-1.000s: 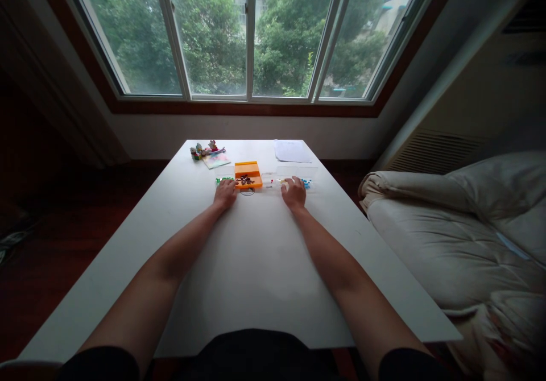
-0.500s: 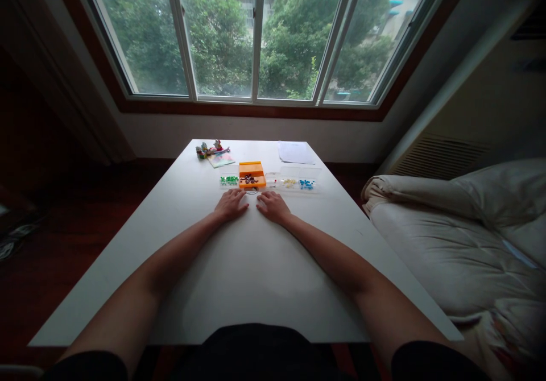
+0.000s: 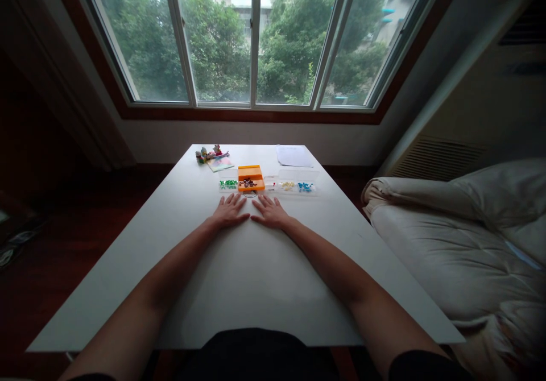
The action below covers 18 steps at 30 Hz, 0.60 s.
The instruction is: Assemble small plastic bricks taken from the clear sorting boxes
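My left hand (image 3: 230,211) lies flat on the white table (image 3: 251,290) with its fingers spread. Beside it my right hand (image 3: 270,212) rests the same way, the two thumbs nearly meeting. Just beyond the fingertips is a thin ring-shaped loop (image 3: 250,197), too small to make out fully. Behind the loop stands an open orange box (image 3: 251,172) with dark brown beads (image 3: 248,182) in it. Clear containers flank it: green beads (image 3: 228,184) to the left, a few red ones (image 3: 273,185), pale yellow beads (image 3: 287,186) and blue beads (image 3: 305,187) to the right.
Small colourful figurines (image 3: 209,154) and a pastel card (image 3: 220,163) lie at the table's far left. White paper sheets (image 3: 294,156) are at the far right. A cream sofa (image 3: 452,244) stands along the right side, and a window (image 3: 251,45) is ahead.
Both hands have drawn back slightly from the orange box and flattened, their fingers spreading and thumbs coming closer together. The view has tilted up a little.
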### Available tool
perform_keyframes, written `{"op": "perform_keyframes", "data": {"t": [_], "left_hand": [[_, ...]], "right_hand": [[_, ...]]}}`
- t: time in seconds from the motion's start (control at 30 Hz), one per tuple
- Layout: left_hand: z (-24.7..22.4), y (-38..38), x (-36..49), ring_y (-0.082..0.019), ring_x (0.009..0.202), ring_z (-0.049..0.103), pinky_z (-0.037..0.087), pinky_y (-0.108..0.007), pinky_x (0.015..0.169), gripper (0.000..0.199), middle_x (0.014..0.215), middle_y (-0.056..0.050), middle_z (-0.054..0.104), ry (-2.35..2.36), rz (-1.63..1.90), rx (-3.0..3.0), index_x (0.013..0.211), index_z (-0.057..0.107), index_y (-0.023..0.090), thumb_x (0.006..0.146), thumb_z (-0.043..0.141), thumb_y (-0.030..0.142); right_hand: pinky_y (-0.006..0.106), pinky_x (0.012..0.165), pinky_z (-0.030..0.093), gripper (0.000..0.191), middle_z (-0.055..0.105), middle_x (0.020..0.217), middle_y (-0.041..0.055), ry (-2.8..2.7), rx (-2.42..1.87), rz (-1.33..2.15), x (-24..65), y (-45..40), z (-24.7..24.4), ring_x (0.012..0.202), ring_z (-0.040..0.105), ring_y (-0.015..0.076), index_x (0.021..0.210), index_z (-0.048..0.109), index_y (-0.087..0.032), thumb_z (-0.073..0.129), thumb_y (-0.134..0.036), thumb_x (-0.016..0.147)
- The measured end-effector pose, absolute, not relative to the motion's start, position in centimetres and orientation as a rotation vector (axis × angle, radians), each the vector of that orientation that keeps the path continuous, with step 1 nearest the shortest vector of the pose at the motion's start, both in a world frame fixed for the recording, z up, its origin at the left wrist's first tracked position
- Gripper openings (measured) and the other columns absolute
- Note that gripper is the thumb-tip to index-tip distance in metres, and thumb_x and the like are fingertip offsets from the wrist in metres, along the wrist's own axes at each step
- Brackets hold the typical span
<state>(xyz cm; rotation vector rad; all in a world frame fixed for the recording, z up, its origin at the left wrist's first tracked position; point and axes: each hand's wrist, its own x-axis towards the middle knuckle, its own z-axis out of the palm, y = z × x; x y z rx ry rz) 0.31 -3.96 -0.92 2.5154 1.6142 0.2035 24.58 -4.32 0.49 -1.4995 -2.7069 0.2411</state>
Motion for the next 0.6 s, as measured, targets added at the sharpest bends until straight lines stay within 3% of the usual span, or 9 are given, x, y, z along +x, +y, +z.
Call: {"op": "perform_keyframes", "data": {"t": [0.37, 0.6], "left_hand": [[-0.93, -4.31, 0.18, -0.035, 0.157, 0.009, 0.005, -0.062, 0.123, 0.087, 0.170, -0.007, 0.013, 1.596, 0.188, 2.520, 0.161, 0.027, 0.032, 0.089, 0.035, 0.080], [-0.54, -4.53, 0.54, -0.036, 0.157, 0.009, 0.005, -0.062, 0.122, 0.088, 0.170, -0.008, 0.015, 1.603, 0.157, 2.510, 0.161, 0.028, 0.032, 0.088, 0.037, 0.081]], "right_hand": [[0.060, 0.123, 0.000, 0.087, 0.006, 0.171, 0.0077, -2.720, -1.496, 0.276, 24.38, -4.35, 0.17, 0.158, 0.004, 0.0304, 0.163, 0.018, -0.032, 0.025, -0.082, 0.093], [0.057, 0.124, 0.004, 0.082, 0.014, 0.170, 0.0070, -2.682, -1.468, 0.196, 24.70, -4.96, 0.38, 0.157, 0.012, 0.0297, 0.161, 0.027, -0.033, 0.031, -0.079, 0.094]]}}
